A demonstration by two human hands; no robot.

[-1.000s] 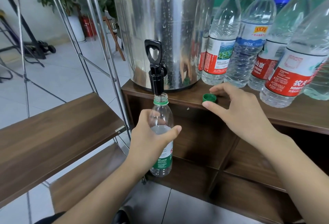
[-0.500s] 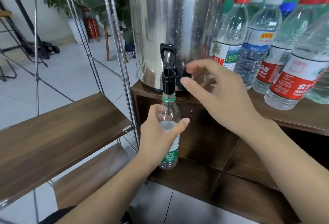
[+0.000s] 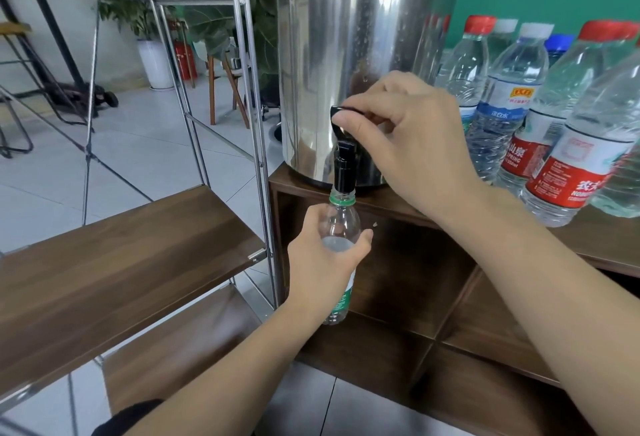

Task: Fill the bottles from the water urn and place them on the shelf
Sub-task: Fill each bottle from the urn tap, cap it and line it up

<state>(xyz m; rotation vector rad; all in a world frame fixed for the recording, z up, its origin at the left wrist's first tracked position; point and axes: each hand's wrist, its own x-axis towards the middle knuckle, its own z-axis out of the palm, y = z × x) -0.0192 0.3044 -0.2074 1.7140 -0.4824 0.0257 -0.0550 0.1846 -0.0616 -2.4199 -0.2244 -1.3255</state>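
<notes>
A shiny steel water urn (image 3: 346, 55) stands on the wooden cabinet top (image 3: 588, 248). Its black tap (image 3: 344, 169) points down into the open neck of a small clear bottle (image 3: 341, 217) with a green neck ring and green label, partly filled with water. My left hand (image 3: 322, 266) grips that bottle around its middle and holds it upright under the spout. My right hand (image 3: 405, 138) pinches the black tap lever (image 3: 341, 111) between thumb and fingers. The wooden shelf (image 3: 114, 259) on a metal rack lies to the left.
Several capped water bottles (image 3: 568, 145) with red, white and blue caps crowd the cabinet top right of the urn. The rack's metal posts (image 3: 256, 117) stand close to the urn's left side. A lower shelf board (image 3: 180, 342) and tiled floor lie below.
My right hand left the green cap on the cabinet top, rose to the tap and took hold of its lever. The bottle stays under the spout in my left hand.
</notes>
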